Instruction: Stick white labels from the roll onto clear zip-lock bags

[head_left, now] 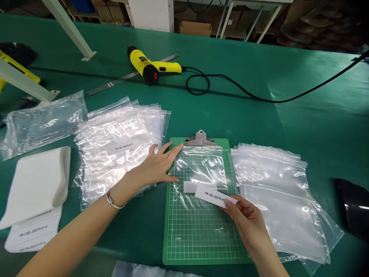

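Observation:
A green gridded clipboard (201,238) lies in front of me with a clear zip bag (201,169) clamped under its metal clip (200,137). My left hand (155,165) rests flat, fingers stretched, on the bag's left edge. My right hand (249,223) pinches a white printed label (215,196) and holds it over the bag's lower part. A small white blank patch (190,186) shows on the bag just left of the label.
A stack of labelled zip bags (121,142) lies left of the clipboard, a stack of plain ones (276,192) to its right. Label backing sheets (34,188) sit far left. A yellow heat gun (150,67) with its black cable (259,96) lies behind. A black object (353,207) is at right.

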A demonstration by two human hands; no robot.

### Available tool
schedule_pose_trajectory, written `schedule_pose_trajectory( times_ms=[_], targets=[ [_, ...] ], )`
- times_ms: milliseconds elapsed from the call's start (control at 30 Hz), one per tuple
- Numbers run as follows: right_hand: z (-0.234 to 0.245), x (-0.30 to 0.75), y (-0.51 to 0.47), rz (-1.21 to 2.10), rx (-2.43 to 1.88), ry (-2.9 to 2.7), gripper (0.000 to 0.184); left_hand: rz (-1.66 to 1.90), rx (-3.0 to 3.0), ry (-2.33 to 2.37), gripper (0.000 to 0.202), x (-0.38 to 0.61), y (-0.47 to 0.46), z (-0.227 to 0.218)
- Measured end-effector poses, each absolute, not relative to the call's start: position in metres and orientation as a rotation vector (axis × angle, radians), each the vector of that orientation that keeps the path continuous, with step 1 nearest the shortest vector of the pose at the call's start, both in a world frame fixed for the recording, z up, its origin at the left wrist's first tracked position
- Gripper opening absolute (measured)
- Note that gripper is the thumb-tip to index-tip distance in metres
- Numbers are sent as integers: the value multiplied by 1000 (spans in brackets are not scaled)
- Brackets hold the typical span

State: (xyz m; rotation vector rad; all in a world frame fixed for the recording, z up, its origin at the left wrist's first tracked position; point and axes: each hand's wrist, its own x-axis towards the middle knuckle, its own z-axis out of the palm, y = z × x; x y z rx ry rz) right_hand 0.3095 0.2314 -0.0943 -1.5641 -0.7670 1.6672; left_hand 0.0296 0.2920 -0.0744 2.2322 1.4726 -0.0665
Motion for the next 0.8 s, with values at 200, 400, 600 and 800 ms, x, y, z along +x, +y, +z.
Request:
schedule_pose_trajectory(
  times_ms=[200,400,600,800],
  targets=[
    [-100,314,235,1718,-1523,-769,21,-29,2228,1470,99,27,291,-76],
    [-100,315,234,1713,-1540,-745,20,-63,2235,1457,93,28,292,-73],
    [-99,314,234,1705,-1576,-707,23,-86,2261,1448,106,29,293,-77],
    [-97,314,234,1668,-1618,-661,25,-88,2333,1434,116,29,291,-85]
  ],
)
